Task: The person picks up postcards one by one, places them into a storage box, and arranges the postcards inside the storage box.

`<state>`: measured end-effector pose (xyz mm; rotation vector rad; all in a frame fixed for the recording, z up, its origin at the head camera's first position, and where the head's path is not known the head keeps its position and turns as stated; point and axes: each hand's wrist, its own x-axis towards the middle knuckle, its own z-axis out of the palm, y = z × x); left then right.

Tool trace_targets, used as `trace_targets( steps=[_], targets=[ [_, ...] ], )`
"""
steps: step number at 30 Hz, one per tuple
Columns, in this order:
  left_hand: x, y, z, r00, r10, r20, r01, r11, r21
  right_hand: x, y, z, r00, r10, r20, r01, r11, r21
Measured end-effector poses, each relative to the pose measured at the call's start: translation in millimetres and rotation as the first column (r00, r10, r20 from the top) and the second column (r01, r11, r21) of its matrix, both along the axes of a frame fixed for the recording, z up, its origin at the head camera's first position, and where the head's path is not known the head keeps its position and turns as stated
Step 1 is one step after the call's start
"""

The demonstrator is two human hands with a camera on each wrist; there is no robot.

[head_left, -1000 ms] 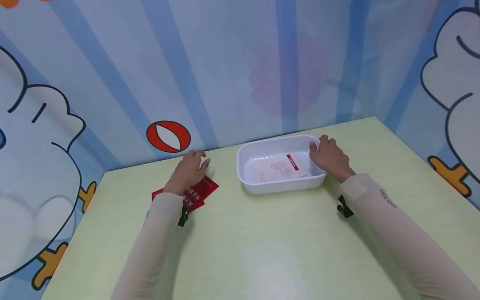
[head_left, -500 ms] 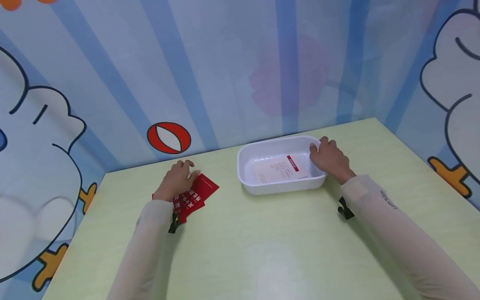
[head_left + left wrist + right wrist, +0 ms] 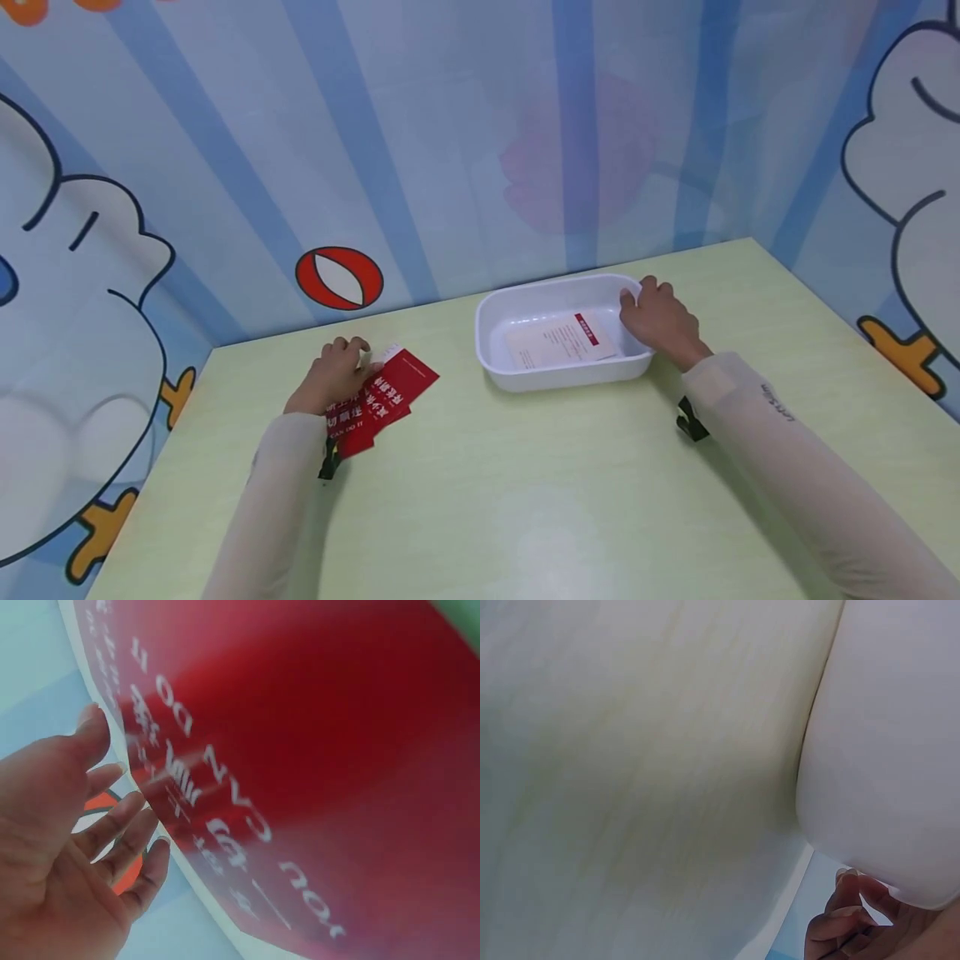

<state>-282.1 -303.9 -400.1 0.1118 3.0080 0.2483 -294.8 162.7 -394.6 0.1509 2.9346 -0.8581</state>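
Several red cards with white lettering lie fanned and overlapping on the table, left of the middle. My left hand is over their far left part, fingers loosely bent and hiding some of them. In the left wrist view, the left hand has its fingertips by the edge of a red card, with nothing seen pinched. A white plastic tray stands to the right, holding a pale paper card with a red strip. My right hand grips its right rim; the right wrist view shows fingers under the tray's edge.
The pale green table meets a blue striped backdrop right behind the tray. A printed cartoon panel borders the right side, and another is on the left. A whitish piece shows behind the red cards.
My left hand has moved left and nearer to me across the red cards, leaving more of them in sight. The right hand and the tray have stayed in place.
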Motion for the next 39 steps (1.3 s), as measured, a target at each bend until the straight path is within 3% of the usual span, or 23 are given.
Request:
trace_targets(
  steps=[11, 21, 30, 39],
  targets=[
    [13.8, -14.7, 15.8, 0.993, 0.028, 0.118, -0.035, 0.998, 0.056, 0.7, -3.3, 2.8, 1.0, -0.011, 0.007, 0.011, 1.0, 0.004],
    [13.3, -29.9, 22.4, 0.981, 0.03, 0.194, -0.043, 0.997, 0.065, 0.8, -3.4, 4.2, 1.0, -0.002, -0.006, 0.002, 1.0, 0.002],
    [11.2, -29.4, 13.3, 0.98, 0.062, 0.189, -0.081, 0.993, 0.09, 2.9, -2.4, 4.0, 1.0, -0.008, -0.004, 0.008, 1.0, 0.004],
    [11.3, -21.0, 11.6, 0.982, 0.031, 0.188, -0.048, 0.995, 0.086, 2.7, -1.9, -1.3, 1.0, -0.011, -0.008, 0.011, 1.0, 0.007]
  ],
)
